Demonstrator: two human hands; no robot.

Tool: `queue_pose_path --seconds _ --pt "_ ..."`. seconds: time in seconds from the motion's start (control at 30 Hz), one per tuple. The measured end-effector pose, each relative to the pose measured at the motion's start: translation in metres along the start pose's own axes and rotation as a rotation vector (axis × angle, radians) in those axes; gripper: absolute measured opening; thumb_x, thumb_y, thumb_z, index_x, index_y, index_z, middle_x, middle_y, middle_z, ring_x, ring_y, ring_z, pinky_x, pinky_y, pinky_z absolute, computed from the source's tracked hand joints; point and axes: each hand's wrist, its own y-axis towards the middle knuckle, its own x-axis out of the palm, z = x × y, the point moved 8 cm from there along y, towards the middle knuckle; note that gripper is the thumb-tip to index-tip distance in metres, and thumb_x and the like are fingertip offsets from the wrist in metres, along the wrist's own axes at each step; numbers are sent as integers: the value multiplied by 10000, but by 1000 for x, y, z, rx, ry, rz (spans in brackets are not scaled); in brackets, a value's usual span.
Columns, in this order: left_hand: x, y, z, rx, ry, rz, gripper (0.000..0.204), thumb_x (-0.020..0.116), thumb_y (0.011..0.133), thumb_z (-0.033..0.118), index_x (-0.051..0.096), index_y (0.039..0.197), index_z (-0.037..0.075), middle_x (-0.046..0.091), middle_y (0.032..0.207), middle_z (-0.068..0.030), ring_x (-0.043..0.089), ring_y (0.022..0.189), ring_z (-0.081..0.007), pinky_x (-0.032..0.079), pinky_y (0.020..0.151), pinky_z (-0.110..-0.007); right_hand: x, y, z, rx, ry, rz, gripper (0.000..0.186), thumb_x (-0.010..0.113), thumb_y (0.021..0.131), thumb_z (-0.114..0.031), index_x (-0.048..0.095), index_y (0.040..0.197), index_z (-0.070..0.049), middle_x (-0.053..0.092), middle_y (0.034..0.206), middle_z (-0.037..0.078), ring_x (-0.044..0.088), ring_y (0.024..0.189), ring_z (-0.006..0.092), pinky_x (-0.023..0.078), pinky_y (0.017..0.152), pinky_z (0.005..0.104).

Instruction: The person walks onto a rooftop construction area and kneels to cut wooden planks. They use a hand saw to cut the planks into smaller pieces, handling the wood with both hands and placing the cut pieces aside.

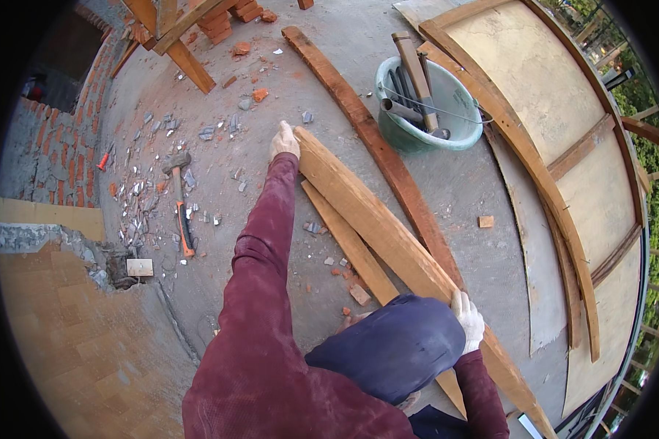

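Note:
My left hand (284, 140), in a pale glove, grips the far end of a light wooden plank (373, 208) that runs diagonally toward the lower right. My right hand (468, 323), also gloved, is closed on the same plank beside my bent knee (388, 344). A second light board (340, 245) lies under it on the grey concrete. A longer, darker reddish beam (373, 139) lies just beyond, parallel to them.
A teal bucket of metal tools (417, 139) stands at upper right, beside long boards and panels (578, 205). A hammer (179, 205) and rubble lie at left, near a brick wall edge (66, 146). A wooden frame (190, 66) and bricks (216, 25) are at top left.

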Motion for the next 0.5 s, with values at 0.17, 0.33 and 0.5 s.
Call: queue_pose_path --seconds 0.17,0.33,0.5 --pt "-9 -14 10 107 -114 167 744 374 1086 602 814 1117 3 794 1050 -206 727 1028 -343 522 963 -412 -8 3 -6 -39 18 91 879 853 563 -49 526 1378 -19 608 1340 195 592 1253 411 462 1095 525" --pt "-17 -7 10 134 -55 210 746 385 1105 564 805 1007 -45 774 914 -260 740 922 -378 537 876 -448 2 8 -3 13 222 27 816 807 585 -11 547 1358 10 605 1344 214 562 1291 426 457 1109 519" --pt "-23 -3 16 114 -24 253 784 413 1085 596 768 903 -79 730 760 -248 695 750 -390 510 760 -497 -4 14 -8 -1 246 57 802 787 576 13 549 1342 25 603 1331 224 563 1274 432 458 1095 522"
